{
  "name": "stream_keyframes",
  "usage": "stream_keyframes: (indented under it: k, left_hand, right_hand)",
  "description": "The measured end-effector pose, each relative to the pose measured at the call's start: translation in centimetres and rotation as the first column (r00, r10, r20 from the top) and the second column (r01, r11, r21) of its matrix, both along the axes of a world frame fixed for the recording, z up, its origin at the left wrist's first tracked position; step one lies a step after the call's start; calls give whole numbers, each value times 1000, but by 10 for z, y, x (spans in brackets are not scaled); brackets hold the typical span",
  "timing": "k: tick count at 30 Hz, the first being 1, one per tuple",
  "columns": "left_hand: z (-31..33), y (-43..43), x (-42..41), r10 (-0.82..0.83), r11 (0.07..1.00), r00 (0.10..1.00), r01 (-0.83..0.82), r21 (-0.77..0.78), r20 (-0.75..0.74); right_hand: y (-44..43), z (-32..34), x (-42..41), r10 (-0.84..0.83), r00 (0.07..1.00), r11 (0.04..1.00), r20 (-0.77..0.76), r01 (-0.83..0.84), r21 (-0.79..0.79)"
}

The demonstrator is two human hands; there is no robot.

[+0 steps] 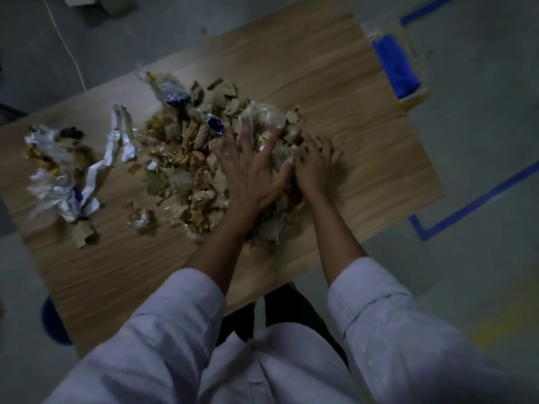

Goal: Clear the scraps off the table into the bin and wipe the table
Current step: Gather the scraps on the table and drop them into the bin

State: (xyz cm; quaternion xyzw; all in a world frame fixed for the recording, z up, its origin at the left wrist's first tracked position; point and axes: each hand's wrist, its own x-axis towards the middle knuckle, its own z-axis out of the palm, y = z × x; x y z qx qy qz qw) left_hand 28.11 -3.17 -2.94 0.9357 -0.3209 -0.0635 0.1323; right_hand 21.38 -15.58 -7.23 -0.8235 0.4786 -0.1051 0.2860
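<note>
- Step in hand, I judge: gathering scraps. My left hand lies flat, fingers splayed, on the heap of torn brown cardboard and clear plastic scraps; my right hand presses the heap's right edge, fingers curled loosely, nothing gripped.
- Heap sits mid-way along the light wooden table; crumpled white and silver wrappers left of heap, apart.
- Folded blue cloth in a clear tray far right of heap.
- No bin clearly visible.
- Next: scoop both hands under, lift.
</note>
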Motion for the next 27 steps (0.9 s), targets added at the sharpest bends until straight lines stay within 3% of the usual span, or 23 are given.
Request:
stream_keyframes:
  k: [3,6,9,12,14,19,21,24,27]
  left_hand:
    - [-14,2,5,13,996,996,-6,88,-85]
    - [-3,-1,6,32,998,996,-26,64,-85]
    - [19,2,4,104,984,992,-113,-136,-70]
    - [34,13,5,153,892,984,-176,-417,-88]
    - [33,21,6,139,859,985,-169,-483,-98]
    - [3,43,6,64,966,992,-88,-242,-105]
    - [-2,45,10,81,975,988,-106,-194,-133]
    - [0,40,17,100,984,983,-121,-133,-157]
    - [1,34,18,119,981,976,-143,-128,-184]
  right_hand:
    - [1,2,3,64,993,996,104,-70,56]
    - [3,19,2,-8,957,973,291,-60,225]
    - [19,50,0,3,916,967,401,-105,234]
    - [44,78,-4,182,888,929,422,-296,222]
    - [57,80,-3,316,851,886,419,-423,189]
    - [62,35,1,535,830,781,158,-557,281]
    - [52,33,4,476,848,800,233,-528,285]
    - [29,40,13,348,840,919,417,-393,23]
    - [7,49,27,222,875,975,430,-209,-77]
